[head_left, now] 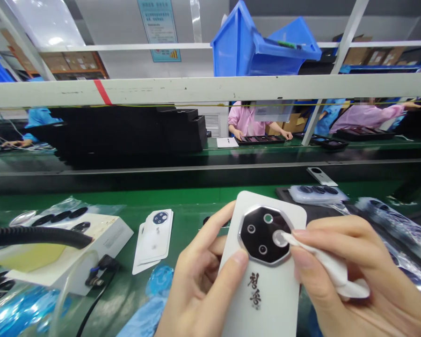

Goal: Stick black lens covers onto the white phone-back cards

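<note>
My left hand (199,281) grips a white phone back cover (266,299) from its left side, thumb lying across the front. The cover carries a black octagonal camera plate (264,234) with several round lens holes and dark characters printed below it. My right hand (368,276) pinches a folded white wiping cloth (333,267), and the cloth's tip presses on the right lens hole of the camera plate. Both hands hover just above the green bench (192,210).
Another white cover (154,238) lies on the bench to the left, beside a white box (91,248) and a black corrugated hose (35,236). Bagged camera plates (315,193) sit at right. Blue film scraps (150,309) lie below. People in pink coats (245,119) work across the conveyor.
</note>
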Available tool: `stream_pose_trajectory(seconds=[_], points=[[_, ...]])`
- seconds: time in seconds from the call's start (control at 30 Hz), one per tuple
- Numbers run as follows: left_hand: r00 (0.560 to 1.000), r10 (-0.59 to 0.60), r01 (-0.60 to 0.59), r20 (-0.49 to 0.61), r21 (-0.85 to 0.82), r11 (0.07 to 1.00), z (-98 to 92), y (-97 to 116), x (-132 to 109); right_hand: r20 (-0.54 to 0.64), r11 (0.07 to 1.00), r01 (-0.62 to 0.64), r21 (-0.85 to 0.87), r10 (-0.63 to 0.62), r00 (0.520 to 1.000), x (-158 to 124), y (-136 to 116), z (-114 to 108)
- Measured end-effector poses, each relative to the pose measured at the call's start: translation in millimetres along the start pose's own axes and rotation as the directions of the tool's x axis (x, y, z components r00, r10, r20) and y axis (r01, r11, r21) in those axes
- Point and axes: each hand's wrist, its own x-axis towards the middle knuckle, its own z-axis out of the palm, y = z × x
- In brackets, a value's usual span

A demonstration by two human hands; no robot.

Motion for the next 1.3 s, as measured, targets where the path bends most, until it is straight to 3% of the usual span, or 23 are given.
stream_pose_trajectory(seconds=[0.13, 0.23, 0.3, 0.63, 0.77, 0.97, 1.13, 1.3], points=[[0.999, 0.018, -0.016, -0.040, 0.032, 0.999, 0.8, -0.2, -0.8, 0.142, 0.993, 0.118, -0.014, -0.115, 0.983, 6.4, 7.6, -7.1], [0.996, 0.038, -0.035, -0.075, 0.046, 0.998, 0.8, -0.5, -1.5, 0.304, 0.970, 0.241, 0.008, -0.232, 0.924, 10.5, 12.5, -12.4], [0.993, 0.068, -0.060, -0.094, 0.080, 0.995, 0.7, -0.3, -2.2, 0.352, 0.958, 0.287, -0.016, -0.263, 0.898, 11.3, 13.2, -13.5], [0.981, 0.154, -0.133, -0.118, 0.171, 0.976, -0.3, 1.3, -4.5, 0.407, 0.907, 0.394, -0.147, -0.307, 0.860, 5.9, 15.8, -10.6], [0.976, 0.163, -0.136, -0.147, 0.183, 0.974, 1.1, 1.2, -5.3, 0.412, 0.919, 0.360, -0.162, -0.269, 0.871, 1.6, 14.3, -5.4], [0.943, 0.191, -0.137, -0.274, 0.205, 0.969, 5.5, -0.6, -8.7, 0.396, 0.954, 0.273, -0.122, -0.206, 0.895, -3.0, 8.0, 1.4], [0.972, 0.144, -0.117, -0.186, 0.151, 0.982, 3.2, -2.0, -5.2, 0.362, 0.959, 0.266, -0.098, -0.215, 0.907, -1.3, 9.3, 0.6], [0.995, 0.034, -0.035, -0.091, -0.010, 0.999, -1.4, -1.7, 1.4, 0.345, 0.970, 0.237, 0.058, -0.243, 0.907, 11.5, 13.4, -5.4]])
